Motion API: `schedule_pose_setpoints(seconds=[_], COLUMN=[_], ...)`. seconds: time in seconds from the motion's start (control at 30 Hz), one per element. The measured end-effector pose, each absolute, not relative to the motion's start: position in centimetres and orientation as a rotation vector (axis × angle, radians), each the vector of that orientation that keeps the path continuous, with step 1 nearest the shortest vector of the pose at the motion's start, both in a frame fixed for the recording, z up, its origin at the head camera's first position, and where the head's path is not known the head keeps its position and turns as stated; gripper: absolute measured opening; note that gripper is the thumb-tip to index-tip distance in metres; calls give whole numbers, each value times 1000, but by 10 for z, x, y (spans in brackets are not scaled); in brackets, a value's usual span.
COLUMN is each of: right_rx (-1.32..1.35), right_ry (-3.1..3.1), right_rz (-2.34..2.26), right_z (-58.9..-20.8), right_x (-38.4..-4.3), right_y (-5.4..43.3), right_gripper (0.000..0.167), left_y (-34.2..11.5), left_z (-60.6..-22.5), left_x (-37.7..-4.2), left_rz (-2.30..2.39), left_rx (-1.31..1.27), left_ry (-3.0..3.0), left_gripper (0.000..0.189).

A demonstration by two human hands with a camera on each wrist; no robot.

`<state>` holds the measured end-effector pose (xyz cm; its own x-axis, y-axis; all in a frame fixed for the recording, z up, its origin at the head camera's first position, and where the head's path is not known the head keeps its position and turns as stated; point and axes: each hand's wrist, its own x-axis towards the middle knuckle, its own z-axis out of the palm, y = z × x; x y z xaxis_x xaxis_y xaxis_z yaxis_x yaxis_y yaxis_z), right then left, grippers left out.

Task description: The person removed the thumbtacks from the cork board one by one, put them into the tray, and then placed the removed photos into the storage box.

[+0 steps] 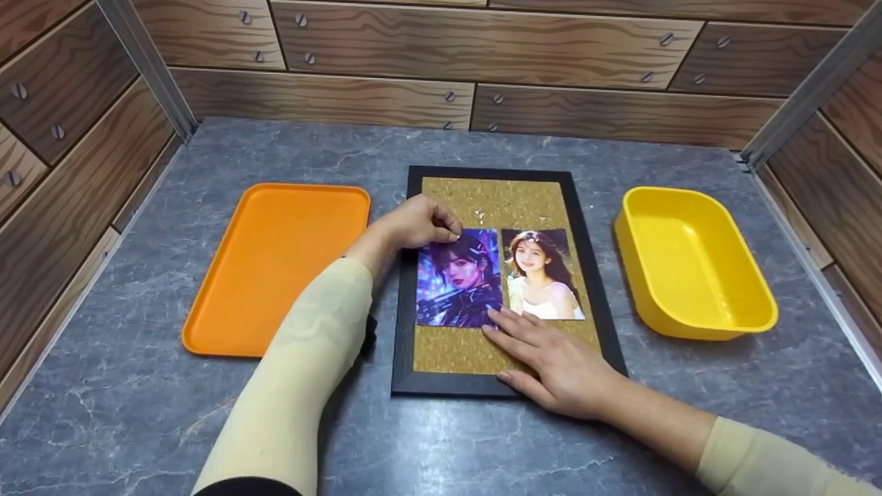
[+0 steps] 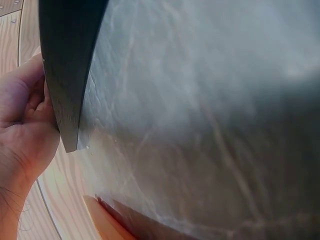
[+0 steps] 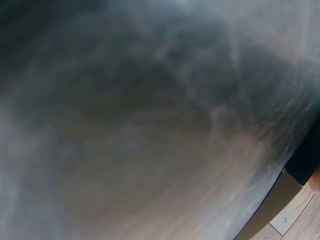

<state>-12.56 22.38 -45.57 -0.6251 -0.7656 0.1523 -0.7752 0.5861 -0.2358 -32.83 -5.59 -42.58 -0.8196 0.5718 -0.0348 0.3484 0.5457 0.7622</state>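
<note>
A cork board (image 1: 455,351) with a black frame (image 1: 404,344) lies on the table. On it, side by side, are a purple-blue photo print (image 1: 458,289) and a photo print of a person in white (image 1: 544,282). My left hand (image 1: 420,222) pinches what looks like a small clear push pin (image 1: 455,238) at the purple print's upper edge; the fingers mostly hide it. Spread fairly flat, my right hand (image 1: 558,362) rests on the board, fingertips at the prints' lower edges. Small clear glinting bits (image 1: 480,217) sit on the cork above the prints.
An orange tray (image 1: 289,262) lies left of the board, partly behind the left forearm. To the right stands a yellow bin (image 1: 696,275). Wood-patterned walls (image 1: 413,41) enclose the grey marbled table (image 1: 124,386) at the back and both sides.
</note>
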Motion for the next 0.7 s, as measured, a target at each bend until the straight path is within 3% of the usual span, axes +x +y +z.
schedule_pose_setpoints(seconds=[0.47,0.7], right_rx=[1340,1342], right_ry=[-2758,-2762], right_rz=[442,433], right_z=[-455,-455], right_x=[-124,-124], right_y=[225,224], right_gripper=[62,62], left_y=[-59,-61], left_z=[-429,-429], left_x=[-330,-330], left_rz=[1228,1227], left_rx=[759,780], left_ry=[2434,2419], left_gripper=[4,10])
